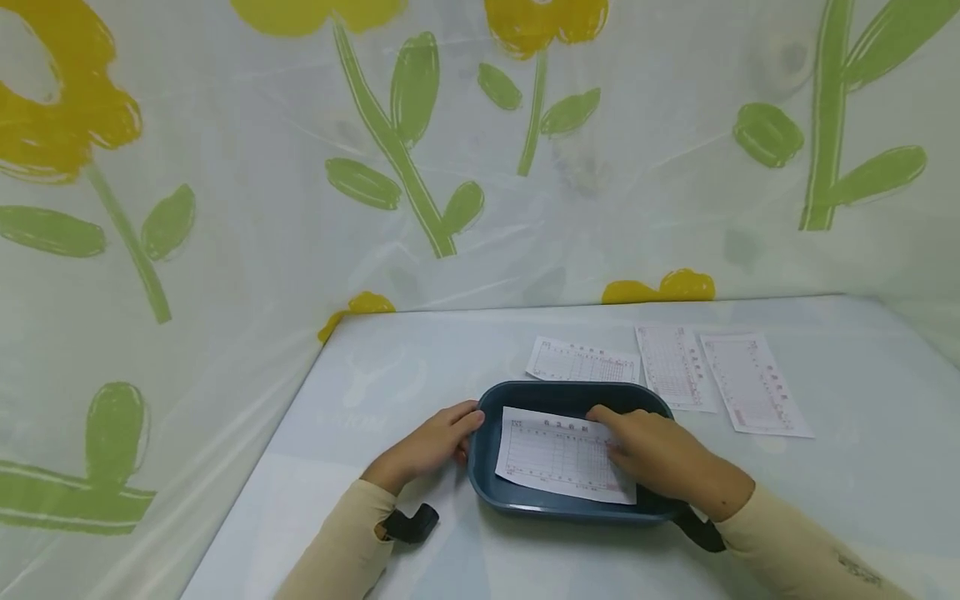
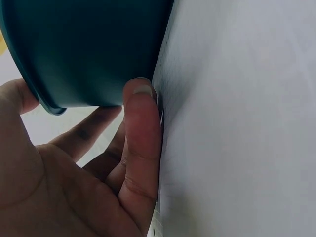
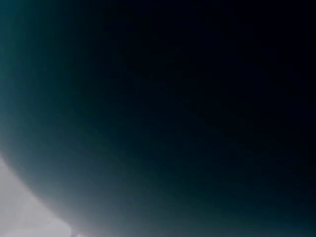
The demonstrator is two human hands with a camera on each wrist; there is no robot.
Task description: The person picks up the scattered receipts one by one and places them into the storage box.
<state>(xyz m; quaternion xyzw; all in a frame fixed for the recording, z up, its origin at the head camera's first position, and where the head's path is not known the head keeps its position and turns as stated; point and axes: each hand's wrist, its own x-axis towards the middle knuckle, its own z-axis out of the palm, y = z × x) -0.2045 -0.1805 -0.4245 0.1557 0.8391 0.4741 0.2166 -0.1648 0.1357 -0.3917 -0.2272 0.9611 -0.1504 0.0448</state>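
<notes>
A dark teal plastic basin [image 1: 517, 505] with rounded corners stands on the table. My left hand [image 1: 429, 446] holds its left end, the thumb at the rim and the other fingers along the outer wall, as the left wrist view shows of the basin [image 2: 84, 54]. Inside lies a white printed paper form [image 1: 555, 458], slightly tilted. My right hand [image 1: 667, 458] reaches over the basin's right side and pinches the form near its right edge; some fingertips are hidden. The dark basin wall [image 3: 98, 163] fills most of the right wrist view.
Behind the basin lie three more printed forms: one sideways [image 1: 581, 358], partly covered by the rim, and two upright [image 1: 675, 371], [image 1: 753, 383] to its right. A pale cloth covers the table [image 1: 360, 375]. A flower-patterned curtain [image 1: 262, 208] hangs along the back and left edges.
</notes>
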